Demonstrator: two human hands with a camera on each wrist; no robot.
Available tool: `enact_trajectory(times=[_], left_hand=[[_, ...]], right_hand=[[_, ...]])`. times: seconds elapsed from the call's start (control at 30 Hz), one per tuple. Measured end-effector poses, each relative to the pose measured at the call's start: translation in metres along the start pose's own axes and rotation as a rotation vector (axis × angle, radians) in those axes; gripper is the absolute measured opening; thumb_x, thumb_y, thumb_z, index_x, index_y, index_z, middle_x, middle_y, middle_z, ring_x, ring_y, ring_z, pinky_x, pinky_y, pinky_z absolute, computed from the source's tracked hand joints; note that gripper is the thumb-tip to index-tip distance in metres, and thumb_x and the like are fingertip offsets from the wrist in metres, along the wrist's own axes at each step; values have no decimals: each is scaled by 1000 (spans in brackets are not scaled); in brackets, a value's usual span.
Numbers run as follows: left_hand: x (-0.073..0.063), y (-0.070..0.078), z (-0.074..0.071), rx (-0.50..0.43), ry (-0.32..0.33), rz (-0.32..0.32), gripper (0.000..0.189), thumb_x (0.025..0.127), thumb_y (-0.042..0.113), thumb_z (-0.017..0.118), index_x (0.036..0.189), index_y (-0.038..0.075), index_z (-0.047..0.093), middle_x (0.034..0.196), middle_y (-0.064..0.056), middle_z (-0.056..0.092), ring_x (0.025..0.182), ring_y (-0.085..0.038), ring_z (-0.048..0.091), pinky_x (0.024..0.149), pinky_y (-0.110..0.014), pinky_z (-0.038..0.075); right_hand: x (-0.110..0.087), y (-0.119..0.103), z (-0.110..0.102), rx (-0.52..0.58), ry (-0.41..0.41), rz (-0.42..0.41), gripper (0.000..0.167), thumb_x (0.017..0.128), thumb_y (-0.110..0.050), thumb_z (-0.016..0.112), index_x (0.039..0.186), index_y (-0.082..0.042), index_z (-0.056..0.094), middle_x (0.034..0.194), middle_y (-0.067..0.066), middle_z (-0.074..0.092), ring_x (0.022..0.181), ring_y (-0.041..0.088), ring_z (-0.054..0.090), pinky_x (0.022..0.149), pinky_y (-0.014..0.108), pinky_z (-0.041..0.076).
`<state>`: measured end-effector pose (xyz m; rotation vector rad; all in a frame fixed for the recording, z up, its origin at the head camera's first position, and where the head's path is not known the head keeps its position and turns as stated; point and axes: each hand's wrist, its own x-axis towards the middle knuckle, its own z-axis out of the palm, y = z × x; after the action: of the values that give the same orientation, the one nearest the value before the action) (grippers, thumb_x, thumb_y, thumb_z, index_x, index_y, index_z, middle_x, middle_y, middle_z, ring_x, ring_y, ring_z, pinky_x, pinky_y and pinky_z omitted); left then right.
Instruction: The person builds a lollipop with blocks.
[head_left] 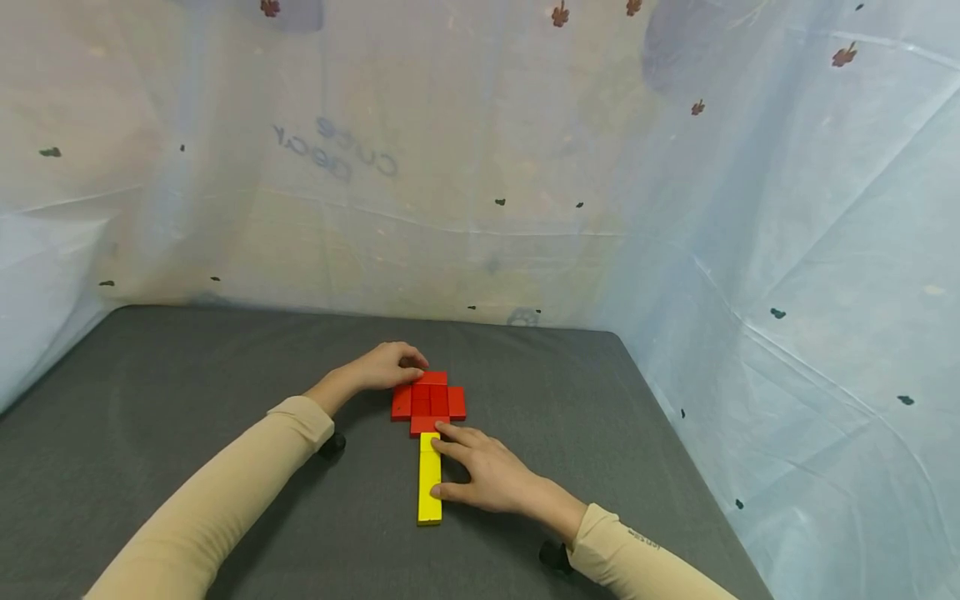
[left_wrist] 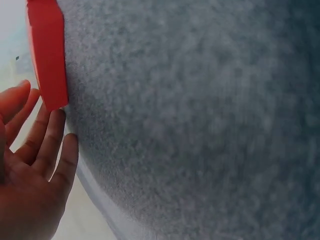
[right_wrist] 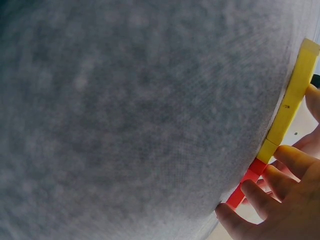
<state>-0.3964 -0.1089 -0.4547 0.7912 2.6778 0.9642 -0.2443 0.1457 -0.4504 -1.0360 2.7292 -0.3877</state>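
Note:
Several red blocks (head_left: 438,401) lie flat together in a cross-like shape, with a block on each side of the middle ones. Below them a strip of yellow blocks (head_left: 429,496) runs toward me, one short piece and one long. At the upper left edge of the red group rests my left hand (head_left: 384,367), its fingers loosely bent and touching the blocks. In the left wrist view its fingertips lie at the end of a red block (left_wrist: 49,60). My right hand (head_left: 491,473) spreads its fingers along the right side of the yellow strip, fingertips touching the yellow and lower red blocks.
The blocks lie on a dark grey cloth-covered table (head_left: 187,400). Translucent plastic sheeting (head_left: 450,167) with small leaf prints and writing hangs behind and at both sides. A dark round object (head_left: 555,556) sits under the right wrist, another (head_left: 333,446) under the left.

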Motion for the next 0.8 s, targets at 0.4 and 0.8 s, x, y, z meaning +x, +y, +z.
enact_trajectory(times=[0.4,0.8], left_hand=[[1,3,3,90,1,44,28,103,18,67,128,7,74,112,-9,64,99,-25,60,91,-45,54],[0,0,6,76,9,23,28,103,19,67,129,9,75,112,-8,63,96,-22,59,89,-42,54]], right_hand=[[1,0,-1,-1,-4,18,74,98,-58,65,159,-21,46,170,-4,29,150,24,38,115,56,40],[1,-3,-1,-45,-2,15,73,98,-58,65,159,-21,46,170,-4,30,150,25,38,116,55,39]])
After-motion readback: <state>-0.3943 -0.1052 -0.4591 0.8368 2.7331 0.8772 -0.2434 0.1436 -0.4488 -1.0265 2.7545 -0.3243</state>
